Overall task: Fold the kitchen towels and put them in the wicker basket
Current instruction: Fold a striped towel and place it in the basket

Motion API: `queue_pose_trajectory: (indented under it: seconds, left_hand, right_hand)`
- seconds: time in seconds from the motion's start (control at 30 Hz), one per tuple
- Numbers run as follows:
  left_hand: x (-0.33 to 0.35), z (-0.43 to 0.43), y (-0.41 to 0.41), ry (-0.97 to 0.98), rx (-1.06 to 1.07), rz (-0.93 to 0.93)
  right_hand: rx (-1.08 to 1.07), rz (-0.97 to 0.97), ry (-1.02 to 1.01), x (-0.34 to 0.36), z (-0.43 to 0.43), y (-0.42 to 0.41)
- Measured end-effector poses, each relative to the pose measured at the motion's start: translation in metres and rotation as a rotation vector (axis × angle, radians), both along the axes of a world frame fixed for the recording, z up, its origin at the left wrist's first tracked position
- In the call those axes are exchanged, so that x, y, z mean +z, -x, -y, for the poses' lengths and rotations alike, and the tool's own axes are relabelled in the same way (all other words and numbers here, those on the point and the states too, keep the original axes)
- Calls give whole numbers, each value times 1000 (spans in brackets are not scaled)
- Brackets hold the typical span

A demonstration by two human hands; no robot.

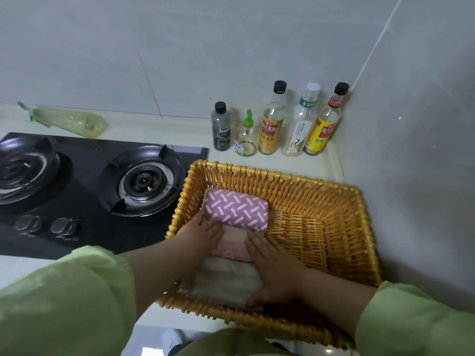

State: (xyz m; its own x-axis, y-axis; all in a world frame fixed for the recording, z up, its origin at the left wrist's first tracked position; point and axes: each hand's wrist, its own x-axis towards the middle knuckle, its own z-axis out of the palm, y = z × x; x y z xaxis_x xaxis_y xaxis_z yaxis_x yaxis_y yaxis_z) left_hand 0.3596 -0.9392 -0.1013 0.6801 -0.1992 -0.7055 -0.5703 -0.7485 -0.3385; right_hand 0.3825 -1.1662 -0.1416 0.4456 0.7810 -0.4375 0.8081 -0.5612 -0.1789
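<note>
- Head view: wicker basket (282, 177) at 4 o'clock of the frame, on a pale countertop (154, 125), close against the right wall.
- Inside, along the basket's left half, three folded towels in a row, each touching the next: purple patterned towel (236, 210) at the basket's 11 o'clock, pink and beige towel (235, 244) next towards the near rim, white towel (226, 281) at 7 o'clock by that rim.
- Left hand (203, 235) in over the left rim, fingers straight and flat, tips on the near left corner of the purple patterned towel; nothing clasped.
- Right hand (272, 263) on the opposite side, fingers straight along the right edge of the pink and beige towel, palm against the right end of the white towel; relaxed, no plain curl round the cloth.
- Light green sleeves (64, 291) on both forearms, ending short of the wrists.
- Black gas hob (84, 152) at 9 o'clock, just beside the basket's left rim; right burner (144, 181) near the basket, left burner (23, 170) at the frame edge, two knobs (64, 227) at 8 o'clock.
- Beyond the basket, at 12 to 1 o'clock, five bottles in the wall corner: dark bottle (222, 127), small green-topped glass bottle (246, 134), two yellow-labelled bottles (272, 119) with black caps, and between those a white-capped clear bottle (302, 119).
- At 10 o'clock, against the tiled wall, a pale green bag (69, 122) lying flat; contents not discernible.
</note>
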Motion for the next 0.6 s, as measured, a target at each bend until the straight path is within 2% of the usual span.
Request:
queue_pose_trajectory:
  seconds: [0.3, 0.5, 0.6]
  left_hand:
    - [-18, 0, 8, 3, 57, 29]
    - [4, 7, 10, 13, 52, 37]
    - [19, 6, 10, 115, 64, 60]
  right_hand:
    - [-25, -13, 4, -5, -6, -2]
    - [-25, 5, 17, -1, -8, -1]
    - [-90, -66, -12, 15, -10, -3]
